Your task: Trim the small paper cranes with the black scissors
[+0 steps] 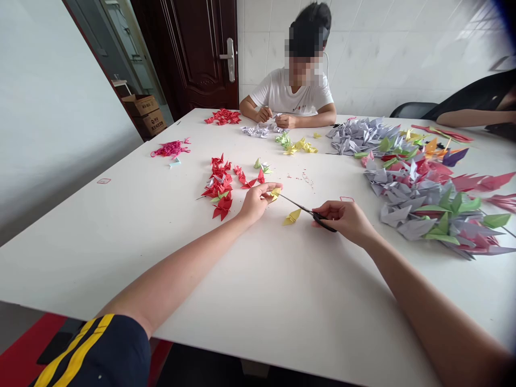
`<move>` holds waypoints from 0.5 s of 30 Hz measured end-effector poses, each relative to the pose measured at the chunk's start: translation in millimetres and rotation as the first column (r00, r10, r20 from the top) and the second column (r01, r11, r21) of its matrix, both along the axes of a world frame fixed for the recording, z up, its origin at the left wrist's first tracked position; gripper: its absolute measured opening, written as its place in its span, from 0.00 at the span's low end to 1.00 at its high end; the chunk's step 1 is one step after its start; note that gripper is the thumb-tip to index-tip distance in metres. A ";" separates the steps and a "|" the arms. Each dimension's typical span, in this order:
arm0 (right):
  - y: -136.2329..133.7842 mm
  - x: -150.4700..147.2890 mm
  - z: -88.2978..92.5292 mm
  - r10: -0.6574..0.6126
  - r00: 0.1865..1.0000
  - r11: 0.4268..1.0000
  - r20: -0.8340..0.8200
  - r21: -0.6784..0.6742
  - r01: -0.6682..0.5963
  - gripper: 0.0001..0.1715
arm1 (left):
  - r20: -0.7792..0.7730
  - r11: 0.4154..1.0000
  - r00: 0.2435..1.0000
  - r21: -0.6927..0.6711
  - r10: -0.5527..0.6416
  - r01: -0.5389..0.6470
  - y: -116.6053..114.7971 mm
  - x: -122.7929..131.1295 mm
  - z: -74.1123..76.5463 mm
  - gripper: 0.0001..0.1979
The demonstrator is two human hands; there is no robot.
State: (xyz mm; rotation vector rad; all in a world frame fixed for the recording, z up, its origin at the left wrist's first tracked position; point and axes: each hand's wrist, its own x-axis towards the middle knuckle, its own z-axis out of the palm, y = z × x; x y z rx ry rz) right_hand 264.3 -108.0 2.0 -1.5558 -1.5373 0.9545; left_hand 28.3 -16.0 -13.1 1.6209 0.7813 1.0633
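Note:
My left hand (258, 200) pinches a small yellow folded paper piece (276, 193) between thumb and fingers above the white table (133, 236). My right hand (345, 219) grips black-handled scissors (308, 210); their blades point left, with the tip at the yellow piece. A second yellow folded piece (292, 216) lies on the table just below the blades. A cluster of red folded pieces (220, 188) lies left of my left hand.
A large pile of grey, green, pink and red paper flowers (423, 188) fills the right side. Across the table a person in a white shirt (292, 94) handles grey pieces (262, 129). Another person's arm (475, 115) rests at far right. A pink scrap heap (171, 149) lies at left.

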 end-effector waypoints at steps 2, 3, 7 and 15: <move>0.5 -0.3 -0.2 -0.011 0.999 1.000 -0.039 -0.023 0.010 0.25 | 0.022 1.000 1.000 0.000 -0.018 0.018 1.3 0.3 -1.6 0.19; 0.6 -0.1 -0.1 -0.022 0.998 1.000 -0.061 -0.024 0.020 0.25 | 0.021 1.000 1.000 0.002 -0.007 0.007 1.8 0.3 -2.1 0.19; -0.2 3.7 3.4 -0.103 0.990 0.995 -0.093 -0.023 0.102 0.26 | -0.016 0.985 0.987 0.070 0.162 -0.160 1.1 -1.4 -2.1 0.20; 41.8 17.6 28.6 -0.152 0.988 0.985 0.038 -0.079 0.155 0.18 | -0.045 0.897 0.945 0.334 0.323 -0.290 -8.7 -4.6 1.5 0.20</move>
